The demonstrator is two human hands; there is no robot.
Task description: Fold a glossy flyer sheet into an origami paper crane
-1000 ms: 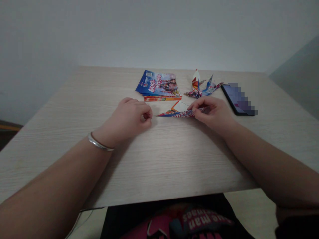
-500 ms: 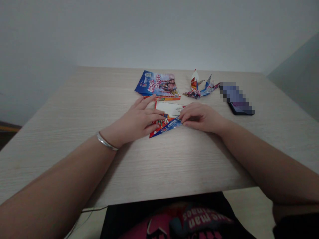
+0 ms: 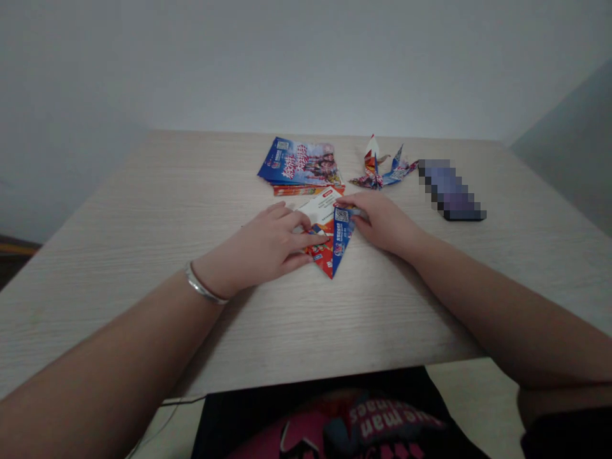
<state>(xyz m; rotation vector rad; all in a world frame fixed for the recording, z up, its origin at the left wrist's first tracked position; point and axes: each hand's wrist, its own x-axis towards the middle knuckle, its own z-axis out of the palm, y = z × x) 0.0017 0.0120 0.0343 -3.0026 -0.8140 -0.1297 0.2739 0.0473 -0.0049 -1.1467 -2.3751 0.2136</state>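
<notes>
A partly folded sheet of printed paper (image 3: 335,239), red, blue and white, lies flat on the wooden table (image 3: 306,306) with a point toward me. My left hand (image 3: 265,248), a silver bangle at its wrist, lies on the paper's left side with fingers stretched out, pressing it down. My right hand (image 3: 380,220) rests at the paper's upper right edge, its fingers pinched on a blue flap.
Beyond the hands lie a stack of blue printed leaflets (image 3: 300,164), a finished folded paper crane (image 3: 382,171) and a dark phone (image 3: 452,191) to the right. A plain wall runs behind the table. My lap is below the near edge.
The paper was a thin strip held in my right hand with my left fist closed. It now lies flat, turned point toward me, with my left hand spread on it.
</notes>
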